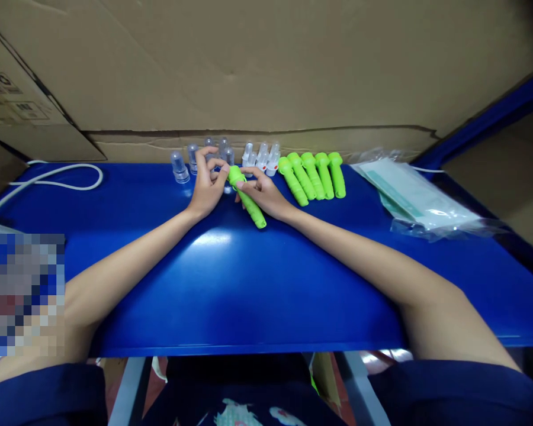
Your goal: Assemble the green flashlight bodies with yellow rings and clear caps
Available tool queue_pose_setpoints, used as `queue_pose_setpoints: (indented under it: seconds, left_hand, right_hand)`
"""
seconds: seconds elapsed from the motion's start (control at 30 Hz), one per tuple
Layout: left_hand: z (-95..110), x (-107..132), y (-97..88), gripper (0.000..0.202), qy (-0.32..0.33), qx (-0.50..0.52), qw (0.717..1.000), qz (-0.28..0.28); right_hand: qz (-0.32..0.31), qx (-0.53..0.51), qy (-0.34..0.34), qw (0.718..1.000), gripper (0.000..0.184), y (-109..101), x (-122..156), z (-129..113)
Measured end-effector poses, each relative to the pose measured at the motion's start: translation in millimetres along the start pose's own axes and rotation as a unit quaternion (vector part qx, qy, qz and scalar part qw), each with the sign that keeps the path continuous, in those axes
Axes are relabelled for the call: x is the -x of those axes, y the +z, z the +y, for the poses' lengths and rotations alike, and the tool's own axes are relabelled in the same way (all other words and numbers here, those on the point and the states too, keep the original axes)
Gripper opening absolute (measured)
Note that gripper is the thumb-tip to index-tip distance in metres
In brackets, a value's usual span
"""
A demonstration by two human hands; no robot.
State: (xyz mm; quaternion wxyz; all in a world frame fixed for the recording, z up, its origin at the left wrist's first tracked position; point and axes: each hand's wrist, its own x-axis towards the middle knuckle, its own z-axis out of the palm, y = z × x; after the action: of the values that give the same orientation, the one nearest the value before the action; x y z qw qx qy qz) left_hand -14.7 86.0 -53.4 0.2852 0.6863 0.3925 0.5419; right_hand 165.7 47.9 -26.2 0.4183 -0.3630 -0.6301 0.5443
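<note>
A bright green flashlight-shaped plastic piece is held slanting above the table, wide head up and away from me. My right hand grips it just below the head, thumb on top. At the head, the thumb and forefinger of my left hand close on its left edge, while the other fingers curl. Behind the left hand stand several clear plastic domed caps, partly hidden by its fingers. Just beyond the right hand are several white pieces with clear tips, red dots showing on some.
Several more green flashlight-shaped pieces lie in a row to the right. Farther right are clear plastic bags with pale sheets. A white cable loops at the left. Cardboard walls the back of the blue table.
</note>
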Motion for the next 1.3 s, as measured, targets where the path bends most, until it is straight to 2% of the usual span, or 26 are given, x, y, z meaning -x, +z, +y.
queue_pose_setpoints:
  seconds: [0.27, 0.53, 0.7, 0.83, 1.0, 1.2, 1.3]
  left_hand:
    - [-3.2, -2.2, 1.9, 0.049, -0.011, 0.043, 0.999, -0.024]
    - [-2.5, -2.4, 2.3, 0.053, -0.015, 0.057, 0.997, -0.04]
    - [-0.1, -2.4, -0.9, 0.06, -0.02, 0.078, 0.995, -0.061]
    - [-1.3, -2.8, -2.7, 0.062, -0.011, 0.082, 0.994, -0.072]
    - [-3.8, -3.0, -0.4, 0.059, 0.028, 0.093, 0.993, -0.065]
    - [0.3, -0.7, 3.4, 0.05, 0.005, 0.069, 0.996, -0.059]
    - [0.2, -0.8, 3.3, 0.045, -0.003, 0.047, 0.997, -0.06]
  right_hand:
    - [-0.028, -0.021, 0.036, 0.999, 0.079, -3.6, 2.5, -1.2]
    - [-0.047, 0.005, 0.02, 0.999, 0.056, -6.7, -0.9, 0.0]
    - [-0.046, 0.009, 0.021, 0.999, 0.05, -7.8, -1.5, 2.2]
    - [-0.033, 0.005, 0.022, 0.999, 0.053, -7.1, -1.2, 2.0]
    - [-0.004, -0.014, 0.014, 1.0, 0.056, -4.3, -1.0, 3.2]
    - [0.029, -0.015, 0.006, 0.999, 0.066, -2.6, -2.1, 5.5]
    - [0.026, -0.02, 0.006, 0.999, 0.063, -3.5, -2.6, 6.2]
